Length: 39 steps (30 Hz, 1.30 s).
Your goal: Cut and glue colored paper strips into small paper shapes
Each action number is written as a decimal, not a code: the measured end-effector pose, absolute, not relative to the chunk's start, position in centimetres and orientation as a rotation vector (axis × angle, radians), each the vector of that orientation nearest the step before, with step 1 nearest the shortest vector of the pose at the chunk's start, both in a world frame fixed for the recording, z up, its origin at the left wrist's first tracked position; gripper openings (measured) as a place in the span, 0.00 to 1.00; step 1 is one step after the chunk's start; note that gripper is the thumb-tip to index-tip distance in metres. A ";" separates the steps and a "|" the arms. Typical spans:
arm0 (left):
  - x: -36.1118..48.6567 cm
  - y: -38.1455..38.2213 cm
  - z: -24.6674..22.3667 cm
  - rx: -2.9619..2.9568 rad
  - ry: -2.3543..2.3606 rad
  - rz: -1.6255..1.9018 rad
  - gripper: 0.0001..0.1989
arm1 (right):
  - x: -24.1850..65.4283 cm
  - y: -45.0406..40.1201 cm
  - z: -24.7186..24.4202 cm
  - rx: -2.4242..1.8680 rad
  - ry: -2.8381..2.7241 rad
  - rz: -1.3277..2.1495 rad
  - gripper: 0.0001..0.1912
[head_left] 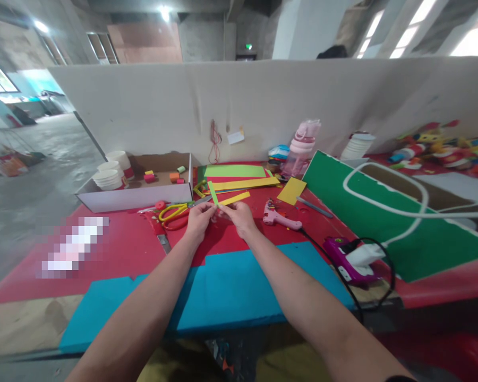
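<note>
My left hand and my right hand meet over the red table cover, fingers pinched together. Between their fingertips is a short green paper strip, pointing up and away. A yellow strip extends right from the fingertips, just beyond my right hand; whether it is held or lies on the table is unclear. Yellow-handled scissors lie left of my left hand. To the right of my right hand rests a pink glue gun. Longer yellow strips and light green paper lie behind the hands.
Blue sheets cover the front edge under my forearms. An open box with paper cups stands back left. At right are a purple power strip, cables and a green board. A pink bottle stands behind.
</note>
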<state>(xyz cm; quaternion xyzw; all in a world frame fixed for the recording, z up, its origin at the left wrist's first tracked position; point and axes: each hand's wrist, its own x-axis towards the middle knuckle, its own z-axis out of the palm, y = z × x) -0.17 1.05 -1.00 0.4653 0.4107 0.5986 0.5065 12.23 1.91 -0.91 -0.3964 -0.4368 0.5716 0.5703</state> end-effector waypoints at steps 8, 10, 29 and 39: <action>-0.5 1.0 -0.6 1.013 0.955 1.391 0.12 | 12.0 2.0 -0.7 -0.839 -0.961 1.463 0.05; -0.6 1.0 -0.5 1.014 0.944 1.370 0.12 | 12.1 2.0 -0.7 -0.833 -0.961 1.470 0.06; -0.3 1.1 -1.2 1.174 0.921 1.421 0.09 | 12.4 2.2 -1.3 -0.813 -1.022 1.490 0.21; -0.3 0.9 -1.2 1.179 0.936 1.450 0.08 | 12.5 2.2 -1.1 -0.855 -1.054 1.387 0.19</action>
